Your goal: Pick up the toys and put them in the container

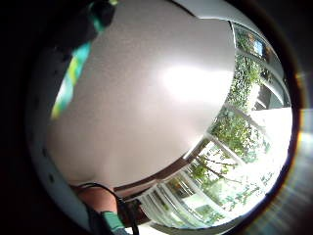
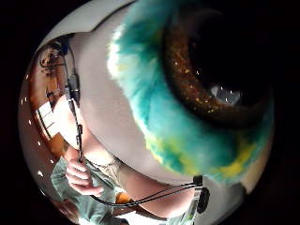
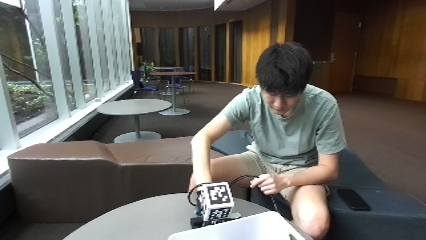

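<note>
Round and grey, the table fills the foreground of the outside view, with the white container at its near edge. Just behind the container we see the right hand low over the table, mostly hidden, so we cannot tell how its fingers are set. Close against the palm, the thumb-side view is filled by a fluffy teal-and-yellow toy with a big glittery brown eye; it sits over the tabletop right at the hand, though we cannot say whether it is gripped. From the little-finger side only a strip of its fur shows beside the bare tabletop. Behind the table, the person's bare hand rests near a knee. Further back stands a brown sofa, then windows.
</note>
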Available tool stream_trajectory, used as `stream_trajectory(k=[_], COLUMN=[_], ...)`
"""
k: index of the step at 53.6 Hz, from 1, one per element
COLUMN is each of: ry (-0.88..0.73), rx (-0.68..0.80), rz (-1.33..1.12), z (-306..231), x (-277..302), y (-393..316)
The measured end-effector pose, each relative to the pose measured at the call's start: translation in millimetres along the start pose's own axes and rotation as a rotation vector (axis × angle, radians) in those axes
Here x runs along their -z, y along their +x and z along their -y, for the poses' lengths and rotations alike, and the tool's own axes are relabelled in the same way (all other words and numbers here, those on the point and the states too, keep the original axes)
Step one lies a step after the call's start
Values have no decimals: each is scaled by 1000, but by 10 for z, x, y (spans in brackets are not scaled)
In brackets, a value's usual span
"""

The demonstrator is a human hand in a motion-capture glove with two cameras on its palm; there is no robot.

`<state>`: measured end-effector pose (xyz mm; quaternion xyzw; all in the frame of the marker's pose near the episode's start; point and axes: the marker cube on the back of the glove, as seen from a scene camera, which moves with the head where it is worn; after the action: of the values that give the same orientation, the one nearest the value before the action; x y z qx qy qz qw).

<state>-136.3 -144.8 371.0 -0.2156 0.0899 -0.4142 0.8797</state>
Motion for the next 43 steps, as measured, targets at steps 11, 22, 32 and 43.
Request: stream_trajectory(k=[11,22,32,43], ry=[91,88,163,270], rx=[-82,-201,-251,-272], rz=[206,377,388,344], z=[-102,-391,-851,-1037], x=[-78,70,606,1771], y=[11,70,35,32])
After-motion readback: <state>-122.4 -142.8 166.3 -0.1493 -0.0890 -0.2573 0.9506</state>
